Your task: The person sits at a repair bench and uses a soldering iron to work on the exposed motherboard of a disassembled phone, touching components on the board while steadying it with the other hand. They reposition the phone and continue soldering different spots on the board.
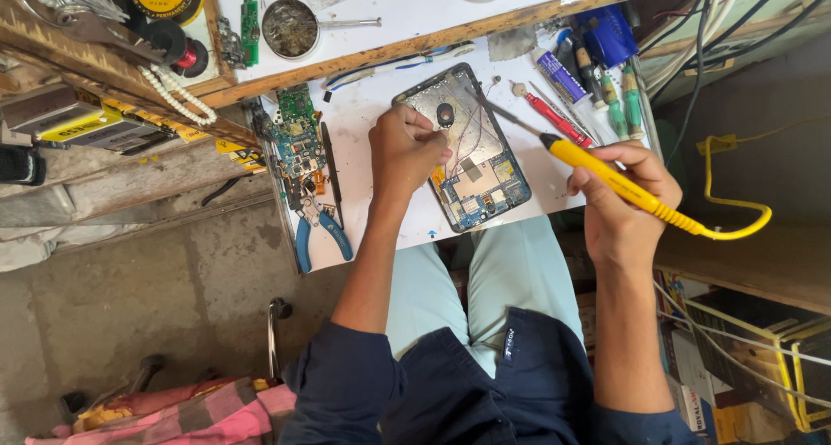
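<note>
White counter (381, 142) carries an opened tablet (467, 151), back cover already off and boards bare, lying centre. Its left hand (405, 146) pinches a thin wire against it; the right hand (619, 207) grips a yellow soldering iron (606, 175), tip not yet touching.

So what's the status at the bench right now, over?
Left hand pinching down on the opened tablet. Right hand gripping yellow soldering iron, tip over the tablet's upper part. Pliers, loose circuit board lying left, apart.
</note>
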The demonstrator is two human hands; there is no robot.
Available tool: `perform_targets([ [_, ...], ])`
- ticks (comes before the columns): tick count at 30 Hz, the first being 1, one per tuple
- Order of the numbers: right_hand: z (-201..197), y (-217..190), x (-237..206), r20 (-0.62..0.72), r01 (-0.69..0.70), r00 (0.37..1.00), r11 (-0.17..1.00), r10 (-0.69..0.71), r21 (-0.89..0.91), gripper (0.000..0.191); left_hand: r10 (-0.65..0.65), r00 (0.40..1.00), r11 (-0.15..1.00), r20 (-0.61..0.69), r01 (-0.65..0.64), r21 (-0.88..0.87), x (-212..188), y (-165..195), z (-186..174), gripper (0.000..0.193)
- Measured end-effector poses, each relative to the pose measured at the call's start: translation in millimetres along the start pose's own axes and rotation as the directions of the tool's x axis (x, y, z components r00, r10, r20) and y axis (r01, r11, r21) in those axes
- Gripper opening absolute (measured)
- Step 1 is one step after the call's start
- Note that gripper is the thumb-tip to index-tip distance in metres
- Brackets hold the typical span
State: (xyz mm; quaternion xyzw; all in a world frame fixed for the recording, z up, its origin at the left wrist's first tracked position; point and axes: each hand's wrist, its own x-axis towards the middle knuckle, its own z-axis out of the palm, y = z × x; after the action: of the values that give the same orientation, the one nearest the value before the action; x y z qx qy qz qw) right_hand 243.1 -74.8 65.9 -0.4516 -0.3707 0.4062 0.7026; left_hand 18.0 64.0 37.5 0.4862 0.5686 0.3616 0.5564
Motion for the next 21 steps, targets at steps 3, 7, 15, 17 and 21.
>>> perform_targets([
  [3,-4.5,1.2,0.0,-0.046,-0.007,0.999,0.991,0.013,0.132,0.022,0.005,1.000,1.000,0.002,-0.005,0.009,0.1,-0.3,-0.4,0.017],
  [7,-12.1,1.0,1.1,-0.094,-0.060,0.991,0.952,0.092,0.299,0.022,-0.001,1.000,1.000,0.008,0.001,-0.017,0.2,-2.1,-0.5,0.017],
  [15,-13.5,4.9,2.8,-0.139,-0.059,0.982,0.910,0.127,0.410,0.029,-0.004,1.000,1.000,0.005,0.004,-0.023,0.4,-4.3,0.0,0.017],
  [17,-10.3,5.9,2.5,-0.156,-0.007,0.986,0.944,0.062,0.329,0.029,-0.002,1.000,1.000,0.004,0.002,-0.009,0.2,-4.7,-0.1,0.017],
  [21,-0.2,11.3,9.3,-0.255,0.061,0.967,0.977,-0.007,0.202,0.026,0.014,1.000,1.000,0.006,-0.014,-0.001,0.3,-3.8,0.0,0.017],
])
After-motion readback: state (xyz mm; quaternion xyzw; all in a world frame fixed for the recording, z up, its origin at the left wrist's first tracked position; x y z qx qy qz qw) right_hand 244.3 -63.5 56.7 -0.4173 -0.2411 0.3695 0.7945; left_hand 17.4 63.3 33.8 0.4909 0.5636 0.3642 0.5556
